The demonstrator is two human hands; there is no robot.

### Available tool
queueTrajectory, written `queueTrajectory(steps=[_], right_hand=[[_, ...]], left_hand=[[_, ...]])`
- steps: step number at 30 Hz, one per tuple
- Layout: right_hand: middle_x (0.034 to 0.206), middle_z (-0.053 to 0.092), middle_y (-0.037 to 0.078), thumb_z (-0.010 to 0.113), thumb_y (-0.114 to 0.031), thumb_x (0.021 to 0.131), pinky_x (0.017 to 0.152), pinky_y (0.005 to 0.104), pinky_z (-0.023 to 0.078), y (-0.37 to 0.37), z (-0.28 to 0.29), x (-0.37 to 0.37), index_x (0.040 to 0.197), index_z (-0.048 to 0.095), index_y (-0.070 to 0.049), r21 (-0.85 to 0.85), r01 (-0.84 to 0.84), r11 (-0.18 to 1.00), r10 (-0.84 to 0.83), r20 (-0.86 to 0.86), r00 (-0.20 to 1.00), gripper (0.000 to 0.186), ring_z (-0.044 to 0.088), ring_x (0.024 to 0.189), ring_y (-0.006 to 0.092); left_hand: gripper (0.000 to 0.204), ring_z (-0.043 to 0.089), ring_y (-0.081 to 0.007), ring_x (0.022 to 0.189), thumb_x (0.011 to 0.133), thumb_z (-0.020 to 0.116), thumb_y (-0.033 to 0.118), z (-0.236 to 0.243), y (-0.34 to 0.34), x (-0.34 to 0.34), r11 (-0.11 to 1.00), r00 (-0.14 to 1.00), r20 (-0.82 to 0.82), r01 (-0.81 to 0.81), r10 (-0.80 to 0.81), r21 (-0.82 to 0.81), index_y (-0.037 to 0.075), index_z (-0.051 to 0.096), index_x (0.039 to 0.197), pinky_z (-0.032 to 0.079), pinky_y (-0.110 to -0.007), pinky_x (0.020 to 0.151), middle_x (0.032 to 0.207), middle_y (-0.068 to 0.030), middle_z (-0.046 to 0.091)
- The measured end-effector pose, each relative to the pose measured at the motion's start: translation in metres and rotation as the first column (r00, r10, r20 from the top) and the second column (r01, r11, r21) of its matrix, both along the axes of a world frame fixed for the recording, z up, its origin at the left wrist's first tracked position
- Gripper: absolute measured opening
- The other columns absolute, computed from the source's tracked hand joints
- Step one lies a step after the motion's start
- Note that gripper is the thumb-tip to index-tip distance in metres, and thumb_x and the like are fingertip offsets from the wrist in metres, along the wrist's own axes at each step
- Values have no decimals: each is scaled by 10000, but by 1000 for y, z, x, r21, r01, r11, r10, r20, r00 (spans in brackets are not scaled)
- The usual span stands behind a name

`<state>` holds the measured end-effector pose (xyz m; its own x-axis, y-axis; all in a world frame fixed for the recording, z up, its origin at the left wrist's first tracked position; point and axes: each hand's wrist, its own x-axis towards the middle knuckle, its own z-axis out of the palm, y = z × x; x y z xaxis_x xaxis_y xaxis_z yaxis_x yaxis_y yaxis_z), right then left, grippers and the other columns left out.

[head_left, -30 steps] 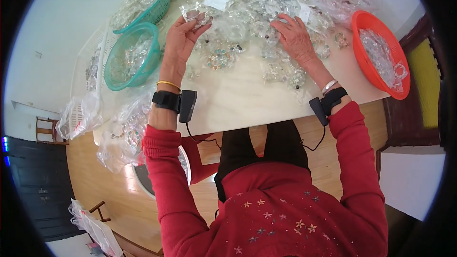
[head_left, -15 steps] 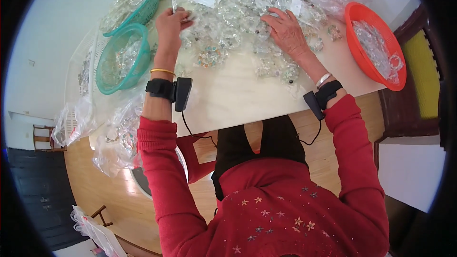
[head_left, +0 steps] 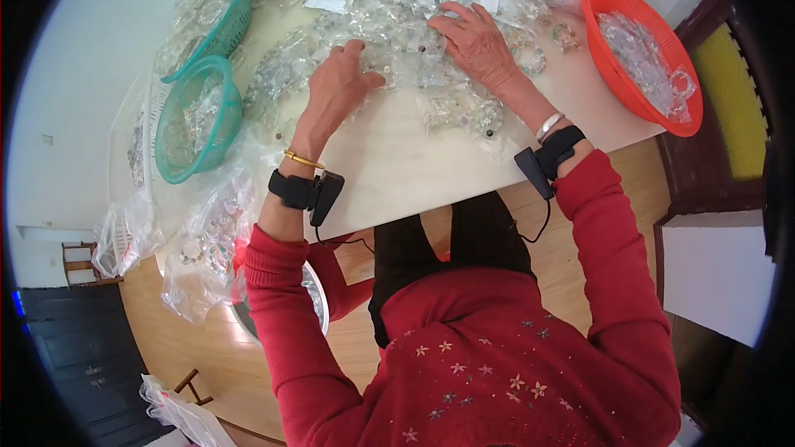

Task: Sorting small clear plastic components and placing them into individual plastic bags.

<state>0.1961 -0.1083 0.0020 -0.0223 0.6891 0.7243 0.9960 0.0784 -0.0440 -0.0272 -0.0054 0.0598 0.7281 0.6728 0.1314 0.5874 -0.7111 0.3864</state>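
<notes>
Left hand (head_left: 338, 87) has dropped nearer the table edge and in toward the other one since half a sec ago, and the packet it had up at its fingertips isn't visible there now. Thumb's well apart from the fingers, so open imo, low over the near edge of the pile of clear packets (head_left: 389, 25). Right hand (head_left: 479, 45) lies on the pile w/ fingers spread (prob steadying the slippery stuff); can't tell if it's pinching any, shiny film hides the tips tbh. Orange basket (head_left: 662, 37) and teal basket (head_left: 224, 132) sit either side, prob for easy reach.
</notes>
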Motion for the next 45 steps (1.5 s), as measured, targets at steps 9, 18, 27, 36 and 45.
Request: queueTrajectory(steps=[9, 18, 27, 36, 45], right_hand=[[1135, 579, 51, 595, -37, 750, 997, 451, 364, 0, 1, -1, 1095, 597, -132, 8, 10, 1000, -10, -13, 1000, 358, 525, 1099, 223], [1132, 586, 49, 586, -20, 746, 1000, 456, 361, 0, 4, -2, 1088, 599, -124, 8, -14, 1000, 14, -24, 1000, 358, 533, 1096, 220], [1030, 637, 57, 566, 9, 748, 1009, 482, 344, 0, 10, -7, 1094, 596, -123, -17, -28, 999, 28, -45, 999, 371, 496, 1160, 223], [1033, 629, 68, 556, 31, 729, 1025, 482, 325, -7, 12, -3, 1099, 594, -115, -66, -11, 998, 7, -66, 998, 400, 489, 1170, 235], [1056, 616, 85, 556, 35, 714, 1020, 478, 327, -5, 14, -9, 1097, 595, -112, -69, -37, 997, 31, -85, 996, 412, 500, 1153, 237]], left_hand=[[365, 579, -331, 886, 696, 700, 179, 5, 5, -5, 1000, 995, 99, 19, -20, 8, 17, 552, 988, 471, -405, 746, 941, -185, 595], [245, 646, -191, 773, 821, 566, -25, 20, 16, -34, 581, 537, 696, 401, 477, -708, -25, 503, 1059, 554, -298, 632, 987, -182, 642], [225, 653, -202, 850, 852, 557, 11, 10, 23, -60, 497, 536, 625, 383, 567, -779, 15, 513, 1073, 556, -294, 695, 980, -154, 652], [51, 624, -197, 754, 852, 556, 44, 20, 38, -70, 487, 563, 549, 274, 618, -829, 14, 569, 892, 547, -300, 648, 835, -88, 627], [235, 624, -294, 855, 850, 533, 71, 69, 126, -61, 750, 269, 809, 308, 522, -586, -30, 561, 1061, 508, -356, 781, 984, -153, 607]])
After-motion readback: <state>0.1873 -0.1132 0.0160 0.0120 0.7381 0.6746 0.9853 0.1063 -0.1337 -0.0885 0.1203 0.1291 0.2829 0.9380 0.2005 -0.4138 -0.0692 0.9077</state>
